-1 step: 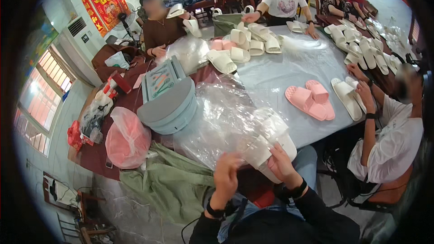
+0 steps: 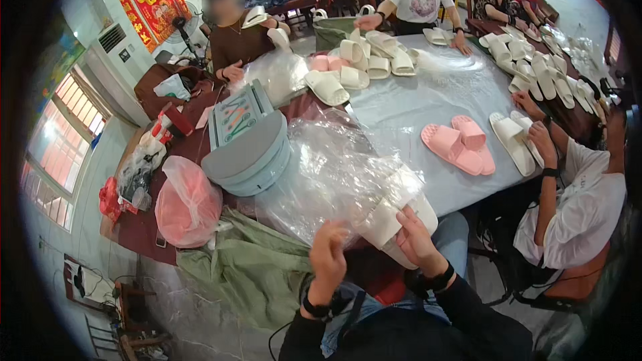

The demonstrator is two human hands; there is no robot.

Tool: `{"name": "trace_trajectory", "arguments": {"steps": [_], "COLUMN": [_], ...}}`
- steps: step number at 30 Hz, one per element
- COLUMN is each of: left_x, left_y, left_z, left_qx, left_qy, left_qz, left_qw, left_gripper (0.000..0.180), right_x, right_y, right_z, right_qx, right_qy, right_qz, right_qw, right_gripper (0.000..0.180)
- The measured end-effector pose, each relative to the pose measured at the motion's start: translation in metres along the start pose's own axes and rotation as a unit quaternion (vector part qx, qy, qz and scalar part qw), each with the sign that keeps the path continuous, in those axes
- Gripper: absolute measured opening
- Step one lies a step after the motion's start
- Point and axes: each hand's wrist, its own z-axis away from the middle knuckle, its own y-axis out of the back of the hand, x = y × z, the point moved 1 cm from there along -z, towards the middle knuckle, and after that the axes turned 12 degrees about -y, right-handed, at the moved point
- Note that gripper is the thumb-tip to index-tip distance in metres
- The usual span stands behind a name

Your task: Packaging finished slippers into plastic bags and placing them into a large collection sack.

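Note:
At the table's near edge, a pair of white slippers (image 2: 378, 222) lies tilted above my lap. My right hand (image 2: 416, 239) grips the slippers, fingers closed at the strap. Just left of them is my left hand (image 2: 328, 259), raised with its fingers bent beside the near edge of a clear plastic bag (image 2: 311, 170). Motion smears those fingertips, so whether they pinch the film cannot be made out. The crumpled film spreads away from me over the table and reaches the slippers' far end.
Pink slippers (image 2: 458, 146) lie to the right. Beyond them, a co-worker's hand (image 2: 540, 139) touches white slippers (image 2: 513, 142). A grey-blue case (image 2: 247, 154), a pink bag (image 2: 189, 194) and green cloth (image 2: 251, 267) sit left. More white slippers (image 2: 326, 87) are piled at the back, near other people.
My left hand has shifted slightly left and toward me. The right hand and the white slippers have barely moved.

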Motion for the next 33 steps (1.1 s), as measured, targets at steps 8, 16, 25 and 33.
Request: {"name": "trace_trajectory", "arguments": {"steps": [8,16,25,33], "left_x": [-0.018,-0.024,-0.033,-0.067], "left_y": [0.007,0.000,-0.007,-0.002], "left_z": [-0.038,-0.031,-0.027,-0.004], "left_qx": [0.163,0.156,0.169,0.188], "left_qy": [0.029,0.005,-0.032,-0.019], "left_qz": [0.101,0.050,-0.047,-0.103], "left_qw": [0.981,0.986,0.984,0.977], "left_gripper": [0.028,0.023,0.031,0.062], "right_x": [-0.021,-0.033,-0.025,-0.013], "right_y": [-0.005,0.004,-0.022,-0.025], "right_z": [0.032,0.061,0.057,0.064], "right_qx": [0.051,0.104,0.041,0.028], "right_qy": [0.010,-0.043,-0.098,-0.171], "right_qz": [0.048,0.077,0.071,0.089], "right_qw": [0.998,0.991,0.992,0.981], "right_gripper": [0.041,0.034,0.027,0.024]}}
